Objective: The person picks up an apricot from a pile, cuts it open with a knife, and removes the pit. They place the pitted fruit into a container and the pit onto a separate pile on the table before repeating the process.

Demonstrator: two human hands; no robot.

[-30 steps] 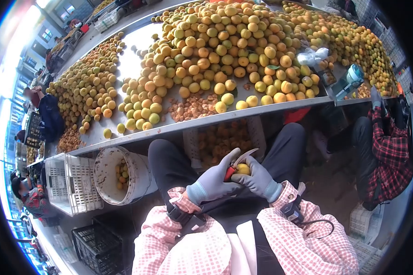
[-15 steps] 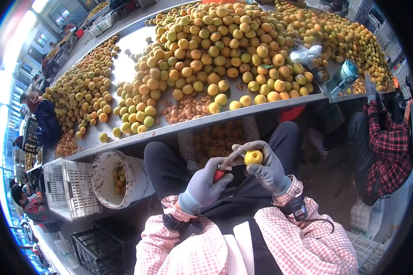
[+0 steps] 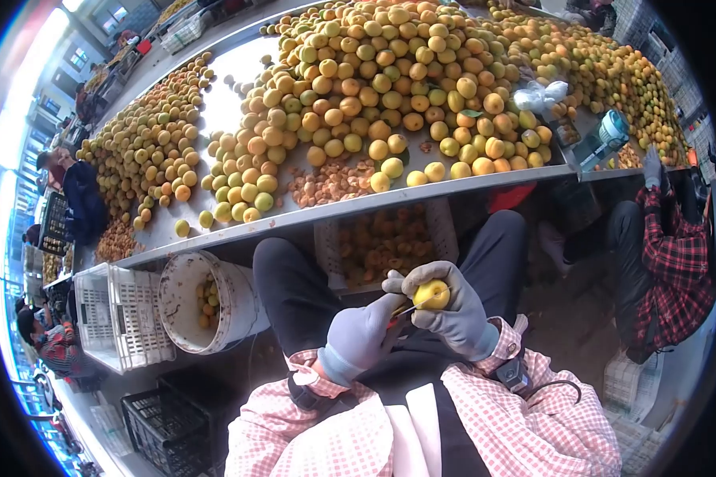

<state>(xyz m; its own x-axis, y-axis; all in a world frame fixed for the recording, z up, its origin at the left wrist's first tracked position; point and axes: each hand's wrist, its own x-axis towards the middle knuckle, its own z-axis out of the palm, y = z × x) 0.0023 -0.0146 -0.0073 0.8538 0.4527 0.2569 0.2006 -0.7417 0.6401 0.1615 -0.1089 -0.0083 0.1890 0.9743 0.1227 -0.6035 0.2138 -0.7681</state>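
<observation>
My left hand [image 3: 359, 338], in a grey glove, is closed around a small knife [image 3: 403, 312]. Only a bit of its red handle and thin blade shows, and the blade meets the lower left side of a yellow apricot [image 3: 433, 294]. Gloved as well, my right hand [image 3: 463, 319] grips that apricot between thumb and fingers. Both hands are close together above my lap. Beneath the table edge, just beyond them, sits a light crate [image 3: 328, 253] of cut apricots [image 3: 386, 248].
A metal table [image 3: 294, 219] bears large heaps of apricots [image 3: 374, 71] and a patch of pits [image 3: 326, 184]. To my left stand a white bucket [image 3: 250, 306] and white crates [image 3: 103, 318]. A teal-lidded bottle [image 3: 608, 131] and a co-worker's plaid sleeve [image 3: 676, 254] are at right.
My left hand has turned and closed in on the apricot, bringing the blade against it. The apricot has shifted slightly down and left in my right hand.
</observation>
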